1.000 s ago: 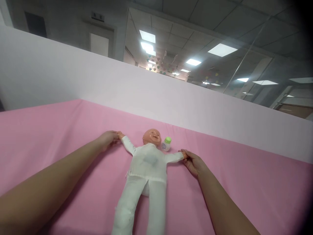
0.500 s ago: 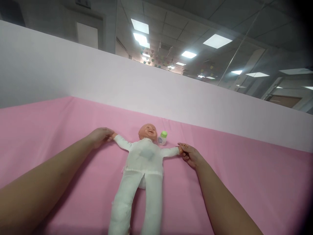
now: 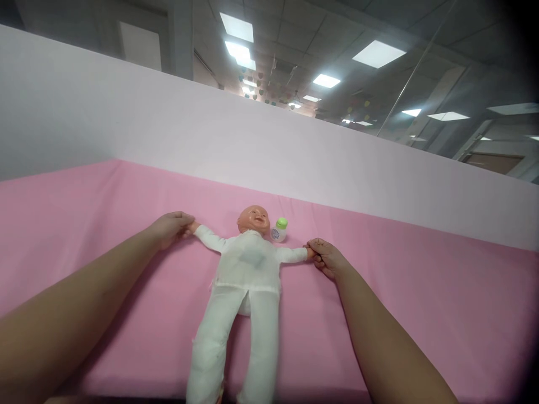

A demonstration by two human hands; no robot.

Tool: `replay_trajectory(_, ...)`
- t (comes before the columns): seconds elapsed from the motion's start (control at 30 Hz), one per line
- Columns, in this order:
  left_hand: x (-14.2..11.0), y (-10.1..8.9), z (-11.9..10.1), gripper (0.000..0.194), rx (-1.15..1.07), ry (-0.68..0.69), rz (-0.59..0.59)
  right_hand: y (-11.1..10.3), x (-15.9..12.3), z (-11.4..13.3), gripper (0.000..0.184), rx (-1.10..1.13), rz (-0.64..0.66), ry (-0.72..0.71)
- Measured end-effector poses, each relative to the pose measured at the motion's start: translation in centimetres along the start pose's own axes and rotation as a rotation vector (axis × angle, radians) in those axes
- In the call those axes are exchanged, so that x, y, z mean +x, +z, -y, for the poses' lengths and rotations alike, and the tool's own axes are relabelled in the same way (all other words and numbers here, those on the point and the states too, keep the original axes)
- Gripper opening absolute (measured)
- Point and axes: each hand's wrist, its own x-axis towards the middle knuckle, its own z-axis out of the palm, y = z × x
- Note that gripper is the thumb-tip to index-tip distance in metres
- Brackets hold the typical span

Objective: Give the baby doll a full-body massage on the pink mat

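A baby doll (image 3: 249,261) with a hard head and a white cloth body lies on its back, its arms stretched out to both sides and its legs toward me. My left hand (image 3: 173,229) is closed around the doll's hand on the left. On the other side, my right hand (image 3: 326,258) pinches the doll's other hand between thumb and fingers. Both of the doll's hands are mostly hidden by my fingers. Beside the doll's head stands a small clear bottle (image 3: 278,231) with a green cap, touched by neither hand.
A pink padded mat (image 3: 404,303) lies under the doll, its front edge showing near the bottom of the view. A white wall panel (image 3: 252,146) rises behind it, topped by a glass pane. Lit ceiling panels (image 3: 379,54) show beyond.
The view has tipped down slightly, so the scene sits a little higher and the mat's front edge shows. Both hands keep hold of the doll's hands, its arms still outstretched.
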Motion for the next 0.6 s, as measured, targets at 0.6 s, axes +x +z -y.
replay_trajectory(0.6,0.0,-0.6,-0.1,0.027,0.020,-0.043,0.117,-1.4,0.2,-0.4,0.037,0.045,0.091,0.007)
